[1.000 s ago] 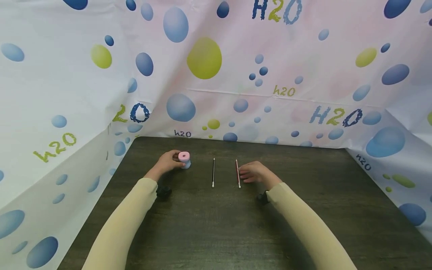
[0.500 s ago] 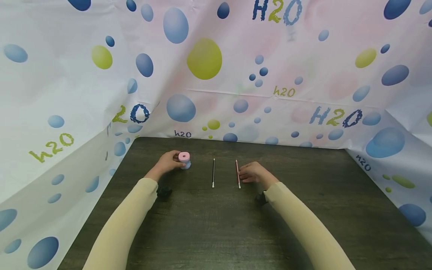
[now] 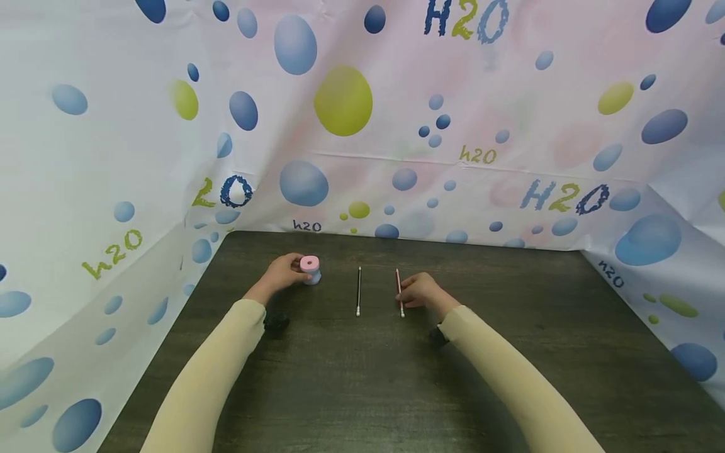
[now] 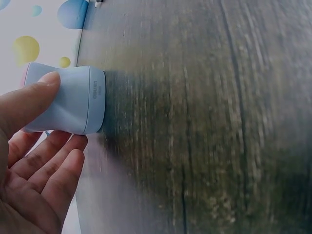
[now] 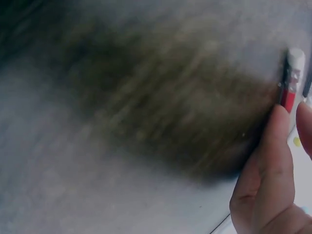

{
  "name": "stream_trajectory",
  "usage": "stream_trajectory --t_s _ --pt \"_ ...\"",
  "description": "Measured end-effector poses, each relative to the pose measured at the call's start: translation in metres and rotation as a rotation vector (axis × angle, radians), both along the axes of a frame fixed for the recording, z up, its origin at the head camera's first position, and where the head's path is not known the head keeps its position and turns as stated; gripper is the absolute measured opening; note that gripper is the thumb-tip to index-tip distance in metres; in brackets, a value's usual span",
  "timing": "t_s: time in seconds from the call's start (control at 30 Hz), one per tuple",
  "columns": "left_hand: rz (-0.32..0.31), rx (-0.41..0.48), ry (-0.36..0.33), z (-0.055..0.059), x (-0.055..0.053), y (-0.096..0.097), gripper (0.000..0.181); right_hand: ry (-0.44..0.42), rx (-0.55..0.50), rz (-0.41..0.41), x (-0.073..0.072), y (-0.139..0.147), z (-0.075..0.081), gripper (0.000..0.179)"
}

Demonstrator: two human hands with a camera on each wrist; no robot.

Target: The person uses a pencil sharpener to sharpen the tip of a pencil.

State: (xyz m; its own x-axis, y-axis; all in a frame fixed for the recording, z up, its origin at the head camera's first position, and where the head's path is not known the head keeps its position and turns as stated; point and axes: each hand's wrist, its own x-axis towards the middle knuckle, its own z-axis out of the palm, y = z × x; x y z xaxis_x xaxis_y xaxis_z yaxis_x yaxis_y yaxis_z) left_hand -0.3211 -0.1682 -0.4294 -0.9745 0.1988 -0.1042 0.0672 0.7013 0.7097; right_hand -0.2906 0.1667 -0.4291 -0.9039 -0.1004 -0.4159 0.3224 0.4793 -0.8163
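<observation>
My left hand (image 3: pixel 281 272) grips a small pencil sharpener (image 3: pixel 309 269) with a pink top that has a hole and a light blue body. The left wrist view shows the thumb on one side of the sharpener (image 4: pixel 73 100) and fingertips on the other, its base on the table. A red pencil (image 3: pixel 399 280) with a white eraser lies to the right. My right hand (image 3: pixel 421 292) has its fingers around this pencil near the eraser end. In the right wrist view the eraser end of the pencil (image 5: pixel 295 61) shows just beyond the fingertips. Between the hands lies a black pencil (image 3: pixel 359 292).
The dark wooden table (image 3: pixel 362 377) has wood grain showing. A white sheet (image 3: pixel 481 107) printed with blue and green dots and "H2O" lettering stands along its back and sides.
My right hand has moved slightly left, and its fingers have closed around the red pencil. The left hand keeps its grip on the sharpener in the same place.
</observation>
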Motion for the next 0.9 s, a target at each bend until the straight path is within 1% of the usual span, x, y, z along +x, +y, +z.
stream_trajectory --t_s 0.17,0.23,0.3,0.37,0.5,0.7,0.9 --pt "0.016 -0.002 -0.009 0.0 0.002 0.001 0.06 0.044 0.068 -0.004 -0.007 0.0 -0.013 0.051" --pt "0.019 0.002 -0.011 0.0 0.003 0.001 0.06 0.055 0.096 -0.002 -0.008 0.0 -0.014 0.05" --pt "0.019 0.003 -0.008 0.0 0.004 0.001 0.06 0.063 0.111 -0.003 -0.006 -0.002 -0.013 0.049" --pt "0.021 0.004 -0.006 -0.001 0.004 0.002 0.061 0.065 0.127 -0.018 -0.001 -0.005 -0.007 0.047" --pt "0.021 0.002 -0.005 0.0 0.005 0.001 0.061 0.078 0.141 -0.02 0.006 -0.007 0.0 0.046" --pt "0.023 0.007 -0.004 0.001 0.004 0.001 0.061 0.052 0.124 -0.036 0.003 -0.007 0.001 0.045" --pt "0.016 0.007 0.014 -0.002 0.004 0.002 0.06 0.028 0.094 -0.029 0.001 -0.006 0.0 0.043"
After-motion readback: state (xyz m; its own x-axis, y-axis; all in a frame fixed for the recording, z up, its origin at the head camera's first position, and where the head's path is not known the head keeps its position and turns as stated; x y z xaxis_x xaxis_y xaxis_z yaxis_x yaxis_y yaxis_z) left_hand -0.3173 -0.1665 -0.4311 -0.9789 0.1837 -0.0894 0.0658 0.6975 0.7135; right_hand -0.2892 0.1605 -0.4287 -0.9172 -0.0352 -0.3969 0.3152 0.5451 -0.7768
